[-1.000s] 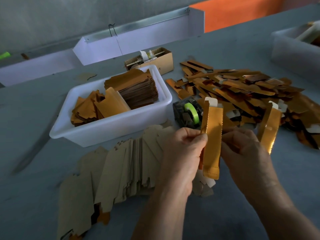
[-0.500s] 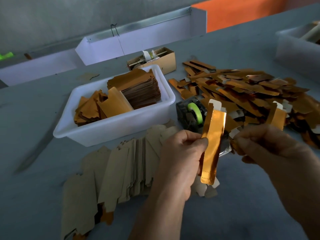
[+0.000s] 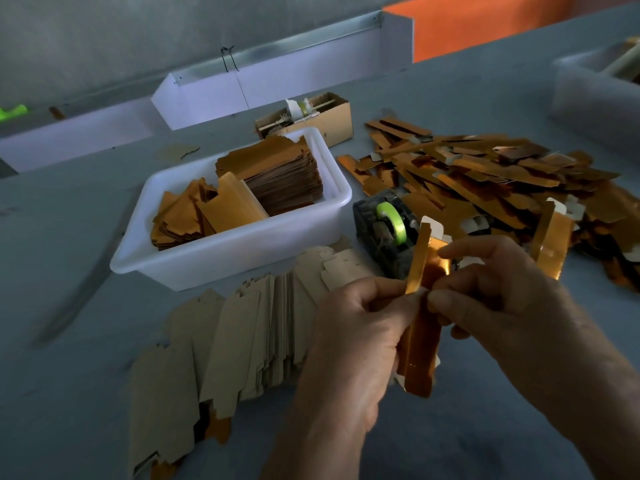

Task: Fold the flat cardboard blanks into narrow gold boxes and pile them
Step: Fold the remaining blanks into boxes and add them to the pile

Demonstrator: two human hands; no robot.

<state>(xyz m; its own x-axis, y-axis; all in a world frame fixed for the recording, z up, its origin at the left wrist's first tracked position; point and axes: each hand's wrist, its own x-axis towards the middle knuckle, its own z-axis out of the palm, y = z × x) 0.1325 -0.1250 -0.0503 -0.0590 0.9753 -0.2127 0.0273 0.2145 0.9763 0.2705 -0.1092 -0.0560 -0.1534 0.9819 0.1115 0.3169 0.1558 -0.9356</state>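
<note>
pinching a half-folded gold box (image 3: 420,344) between them, the left hand (image 3: 349,341) and right hand (image 3: 498,306) hold it upright above the table (image 3: 69,393) — fingers and thumbs curled on its edges. just left lies a fanned row of flat blanks (image 3: 214,344). beyond sit a tape dispenser (image 3: 384,230) and white tub (image 3: 225,251) — farther right, the pile of folded boxes (image 3: 485,178).

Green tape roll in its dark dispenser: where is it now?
Head view, centre: the green tape roll sits on the table between the white plastic tub and the gold box pile.
</note>
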